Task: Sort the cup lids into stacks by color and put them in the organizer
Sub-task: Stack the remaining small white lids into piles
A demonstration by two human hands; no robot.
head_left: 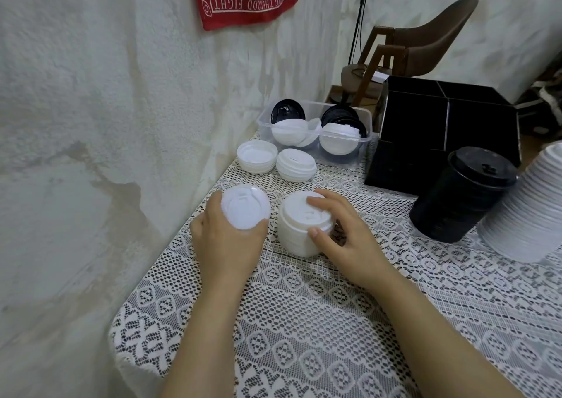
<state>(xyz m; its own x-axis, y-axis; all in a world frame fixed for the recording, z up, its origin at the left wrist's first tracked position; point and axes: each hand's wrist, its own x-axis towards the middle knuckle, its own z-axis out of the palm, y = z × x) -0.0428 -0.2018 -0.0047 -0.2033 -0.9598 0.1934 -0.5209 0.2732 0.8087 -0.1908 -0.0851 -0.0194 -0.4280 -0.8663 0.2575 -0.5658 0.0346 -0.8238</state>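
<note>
**Lace-draped worktop (304,321): seating the next lid squarely**

Lace cloth lay nearest, with both bare forearms reaching over it. The left hand (226,239) held one round white plastic cup lid (245,207) off the worktop, fingers and thumb curled round its rim, its top tilted toward the camera. Just right of it, the right hand (340,233) gripped a short stack of white lids (304,230), fingertips on top and thumb against the side.

The step looked like adding the held lid to that stack. To do it well, the right fingers would need to slide off the top down to the sides, steadying the stack while clearing the landing. The lid should be levelled, top side up like the rest, centred, then pressed until it nested.

Beyond the hands sat two loose white lid piles (257,157) and a clear plastic tub (316,130) of mixed black and white lids. Beyond and right of the right hand stood the black box-shaped organizer (441,130), a tall black lid stack (465,197) and a tall white lid stack (535,209).
</note>
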